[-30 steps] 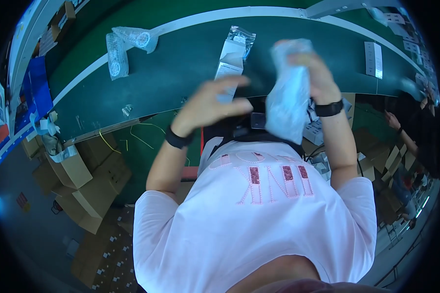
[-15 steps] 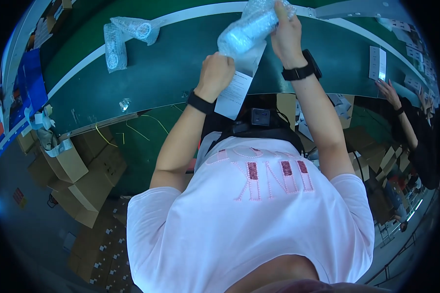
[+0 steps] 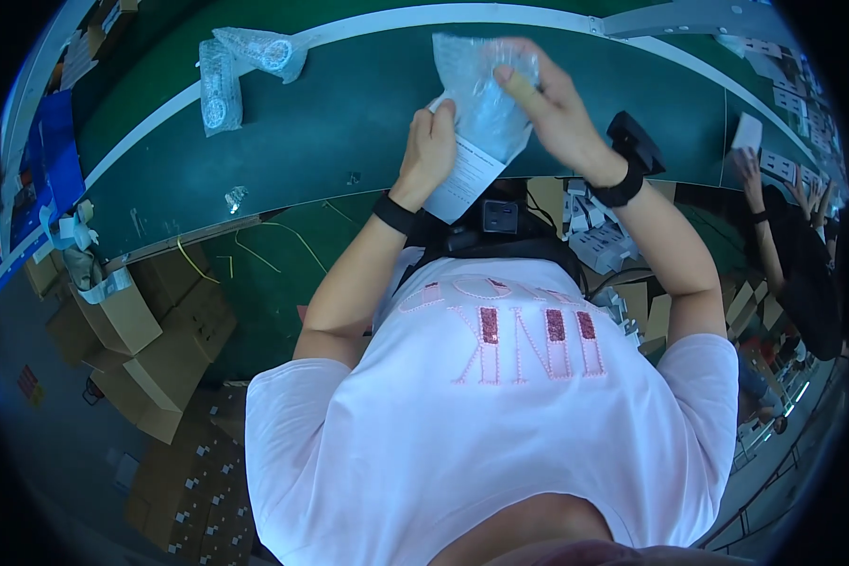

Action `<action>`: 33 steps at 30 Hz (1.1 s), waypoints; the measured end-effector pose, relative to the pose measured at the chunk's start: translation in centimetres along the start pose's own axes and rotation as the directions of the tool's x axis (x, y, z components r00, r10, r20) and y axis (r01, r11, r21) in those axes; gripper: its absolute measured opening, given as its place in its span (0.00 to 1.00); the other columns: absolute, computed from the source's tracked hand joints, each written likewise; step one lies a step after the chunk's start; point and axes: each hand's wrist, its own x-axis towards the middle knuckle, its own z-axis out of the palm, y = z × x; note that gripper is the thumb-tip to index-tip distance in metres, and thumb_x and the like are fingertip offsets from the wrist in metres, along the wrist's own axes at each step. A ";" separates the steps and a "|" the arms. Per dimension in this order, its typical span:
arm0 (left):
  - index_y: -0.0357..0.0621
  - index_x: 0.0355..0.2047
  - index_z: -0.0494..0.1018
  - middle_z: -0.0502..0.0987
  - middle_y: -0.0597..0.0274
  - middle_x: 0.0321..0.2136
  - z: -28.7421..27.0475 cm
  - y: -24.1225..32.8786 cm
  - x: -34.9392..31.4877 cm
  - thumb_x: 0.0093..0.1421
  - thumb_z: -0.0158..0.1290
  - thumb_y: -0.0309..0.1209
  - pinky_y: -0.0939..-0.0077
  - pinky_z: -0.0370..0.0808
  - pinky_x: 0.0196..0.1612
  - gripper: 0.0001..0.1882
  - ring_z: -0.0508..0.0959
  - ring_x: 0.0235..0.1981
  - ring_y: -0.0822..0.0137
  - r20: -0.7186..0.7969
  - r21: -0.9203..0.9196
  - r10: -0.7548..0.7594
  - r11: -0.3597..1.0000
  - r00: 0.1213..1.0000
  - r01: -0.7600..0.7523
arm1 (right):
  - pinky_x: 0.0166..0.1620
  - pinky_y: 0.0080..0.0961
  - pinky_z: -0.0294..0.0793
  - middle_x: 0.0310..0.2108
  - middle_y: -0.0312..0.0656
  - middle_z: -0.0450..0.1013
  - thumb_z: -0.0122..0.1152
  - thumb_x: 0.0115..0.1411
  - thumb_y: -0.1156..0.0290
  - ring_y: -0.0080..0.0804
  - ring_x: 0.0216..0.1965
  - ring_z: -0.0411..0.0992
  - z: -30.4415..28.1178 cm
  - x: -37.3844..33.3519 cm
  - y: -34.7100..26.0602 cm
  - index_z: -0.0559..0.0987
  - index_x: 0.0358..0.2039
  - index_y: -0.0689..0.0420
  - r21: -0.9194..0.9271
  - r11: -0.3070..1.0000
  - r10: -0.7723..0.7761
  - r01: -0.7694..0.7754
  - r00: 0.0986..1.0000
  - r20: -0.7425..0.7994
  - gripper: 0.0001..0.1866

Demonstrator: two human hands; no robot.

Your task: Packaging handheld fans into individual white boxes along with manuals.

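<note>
A clear bubble-wrap bag (image 3: 481, 90) is held up over the green table, and what lies inside cannot be made out. My right hand (image 3: 568, 118) grips its right side, thumb across the front. The closed fingers of my left hand (image 3: 428, 151) pinch a white printed sheet (image 3: 467, 177) at the bag's lower left edge. That sheet hangs below the bag, its upper part hidden by it. Two bubble-wrapped pieces, one upright (image 3: 219, 90) and one slanted (image 3: 264, 52), lie at the far left, each showing a round end.
The green table (image 3: 340, 113) has a white curved rail (image 3: 387, 21) along its far side. A scrap of clear film (image 3: 235, 199) lies near the front edge. Cardboard boxes (image 3: 146, 340) stand lower left. At right, a co-worker's hand (image 3: 748, 165) holds a white box (image 3: 747, 132).
The bag has come down toward me and turned more upright. My right hand has lowered and moved around its right side. At right, the co-worker has lifted a white box.
</note>
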 end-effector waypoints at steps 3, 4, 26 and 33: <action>0.29 0.44 0.72 0.72 0.38 0.30 -1.1 3.6 -1.9 0.64 0.36 0.38 0.61 0.68 0.38 0.23 0.73 0.33 0.47 -0.064 -0.042 0.049 0.998 0.997 -0.052 | 0.49 0.21 0.67 0.47 0.37 0.69 0.50 0.67 0.62 0.23 0.46 0.66 -0.1 -2.0 -0.1 0.69 0.53 0.58 0.043 0.939 0.330 -0.341 0.928 0.173 0.18; 0.30 0.46 0.71 0.72 0.38 0.31 -1.4 4.2 -2.3 0.64 0.36 0.36 0.60 0.68 0.38 0.22 0.72 0.34 0.42 -0.086 -0.146 0.114 0.981 0.990 -0.126 | 0.53 0.27 0.66 0.52 0.43 0.66 0.52 0.65 0.66 0.33 0.50 0.66 -0.2 -2.3 0.3 0.69 0.54 0.60 -0.288 0.949 0.196 -0.128 0.955 0.223 0.19; 0.29 0.57 0.61 0.71 0.52 0.50 -5.2 7.8 -6.6 0.67 0.33 0.55 0.72 0.69 0.52 0.37 0.72 0.49 0.67 -0.054 -0.793 -0.023 0.608 0.998 -0.029 | 0.38 0.22 0.72 0.37 0.37 0.76 0.60 0.60 0.66 0.22 0.36 0.73 -7.9 5.7 -0.8 0.80 0.43 0.55 0.056 0.990 -0.112 0.129 0.965 -0.239 0.12; 0.32 0.52 0.66 0.73 0.54 0.46 1.7 14.1 -5.7 0.67 0.35 0.54 0.72 0.71 0.50 0.34 0.75 0.46 0.67 0.290 -0.695 0.173 0.714 0.941 0.083 | 0.37 0.23 0.72 0.29 0.37 0.74 0.63 0.55 0.72 0.25 0.33 0.73 -4.8 -1.9 -11.9 0.76 0.36 0.59 -0.544 0.799 -0.321 0.258 0.947 -0.023 0.09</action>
